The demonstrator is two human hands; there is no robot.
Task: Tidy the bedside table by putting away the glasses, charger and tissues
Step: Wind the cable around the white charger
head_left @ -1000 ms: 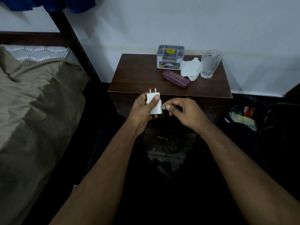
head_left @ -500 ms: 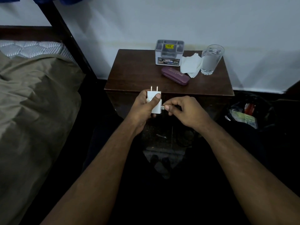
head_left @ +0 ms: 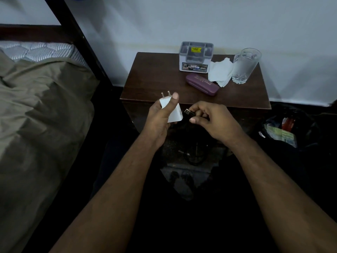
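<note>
Cable plug: now pulled out of the white charger, a small gap between them. Left hand: wrapped round the charger, prongs up, thumb across its face. Right hand: pinches the plug, just right of the charger, before the tabletop edge

The white charger block is tilted with its two prongs up and to the left, gripped in the left hand; its black cable plug is apart from the block, just beside its port; the purple glasses case lies closed on the table; crumpled white tissues lie just behind it.
</note>
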